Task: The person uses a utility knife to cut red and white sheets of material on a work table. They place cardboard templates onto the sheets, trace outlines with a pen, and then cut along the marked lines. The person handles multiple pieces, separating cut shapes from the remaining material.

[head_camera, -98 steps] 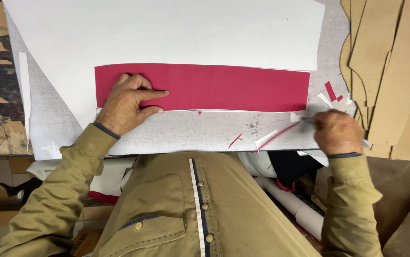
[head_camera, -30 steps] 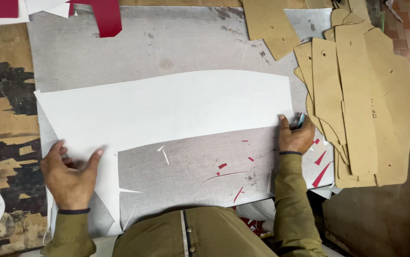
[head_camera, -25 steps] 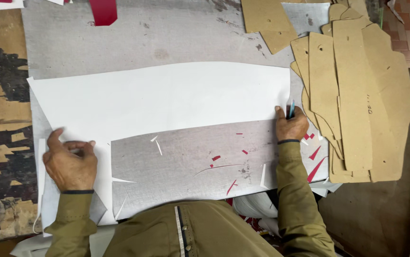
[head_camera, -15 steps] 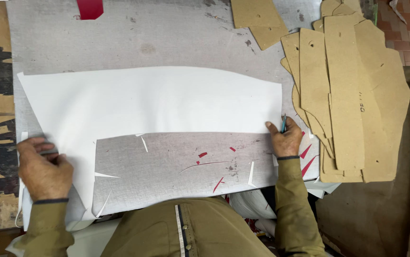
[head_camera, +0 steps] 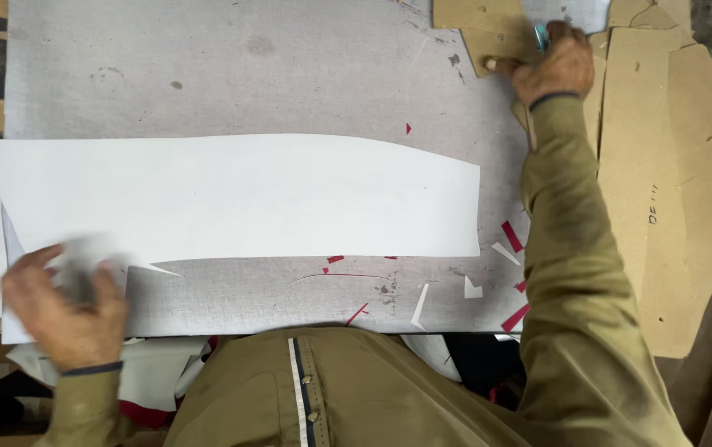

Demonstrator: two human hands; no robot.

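1. The white sheet [head_camera: 232, 199] lies flat on the grey mat [head_camera: 207, 66], its long axis running left to right across the table; its right end is cut nearly square and its top edge bows upward.
2. The left hand [head_camera: 66, 310] rests on the sheet's lower left corner, fingers curled down onto it (the hand is blurred, so whether it pinches the sheet I cannot tell).
3. The right hand [head_camera: 550, 62] reaches to the far right corner, fingers closed around a blue tool [head_camera: 542, 35] and resting on a brown cardboard piece [head_camera: 480, 29].
4. Red scraps [head_camera: 511, 236] and white scraps [head_camera: 472, 288] lie near the sheet's right end.
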